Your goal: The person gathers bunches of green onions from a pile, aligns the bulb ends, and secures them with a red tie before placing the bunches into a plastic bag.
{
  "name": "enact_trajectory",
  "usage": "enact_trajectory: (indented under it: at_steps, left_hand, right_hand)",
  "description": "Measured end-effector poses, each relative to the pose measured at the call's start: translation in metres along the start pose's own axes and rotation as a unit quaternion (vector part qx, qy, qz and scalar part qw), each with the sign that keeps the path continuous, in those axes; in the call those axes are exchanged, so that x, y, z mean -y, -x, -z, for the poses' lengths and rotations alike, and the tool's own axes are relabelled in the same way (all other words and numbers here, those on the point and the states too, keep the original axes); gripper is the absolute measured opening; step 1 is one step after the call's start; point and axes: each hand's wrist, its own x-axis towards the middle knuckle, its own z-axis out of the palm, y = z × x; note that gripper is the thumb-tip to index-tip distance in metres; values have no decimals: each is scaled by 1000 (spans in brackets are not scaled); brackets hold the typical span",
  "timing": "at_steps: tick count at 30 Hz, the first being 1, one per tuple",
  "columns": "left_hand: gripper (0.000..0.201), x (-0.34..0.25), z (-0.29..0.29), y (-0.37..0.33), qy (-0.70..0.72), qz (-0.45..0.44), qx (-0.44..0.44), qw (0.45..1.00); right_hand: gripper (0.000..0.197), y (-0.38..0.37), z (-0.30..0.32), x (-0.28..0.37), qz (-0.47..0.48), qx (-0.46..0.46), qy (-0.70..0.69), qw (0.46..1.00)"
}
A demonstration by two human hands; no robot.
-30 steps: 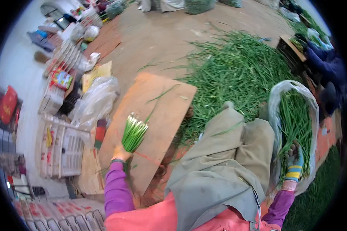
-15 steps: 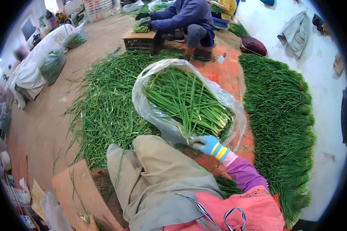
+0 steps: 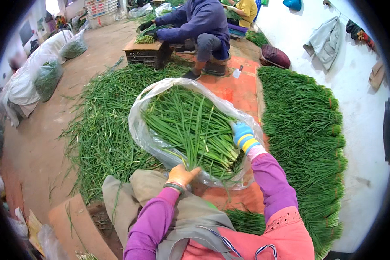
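Note:
A clear plastic bag (image 3: 139, 130) lies wide open in front of my knees, filled with long green chives (image 3: 190, 121) whose pale cut ends point toward the near right. At the bag's near rim, my left hand (image 3: 183, 177) is closed on the plastic, its thumb stretched along the edge beside the leaves. My right hand (image 3: 242, 133), in a blue glove with yellow bands at the cuff, grips the right rim, with its fingertips inside the bag near the pale ends. Those fingertips are partly hidden.
Loose chives (image 3: 104, 134) cover the floor to the left. Bundled chives (image 3: 301, 156) stand in a long row at the right, along the white wall. Ahead, a person (image 3: 199, 30) works at a board-topped black crate (image 3: 145, 56). A cardboard piece (image 3: 80, 221) lies near left.
My left hand has come in to the bag's near rim. My right hand has moved from the near rim up to the right rim. The whole view has shifted slightly.

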Motion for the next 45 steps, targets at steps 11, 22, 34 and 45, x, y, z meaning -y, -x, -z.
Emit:
enact_trajectory:
  at_steps: [11,22,34,45]
  left_hand:
    - [45,28,-34,-40,204,-20,-43,978]
    - [19,-32,26,25,787,-131,42,602]
    - [33,-34,3,28,715,43,163,679]
    - [31,10,-30,-27,511,107,-116,845]
  right_hand:
    - [22,-32,42,-4,-12,117,-66,991]
    - [28,7,72,83,66,75,-144,985]
    - [27,20,59,98,-27,165,-160,973]
    - [27,45,99,33,-180,139,-408,884]
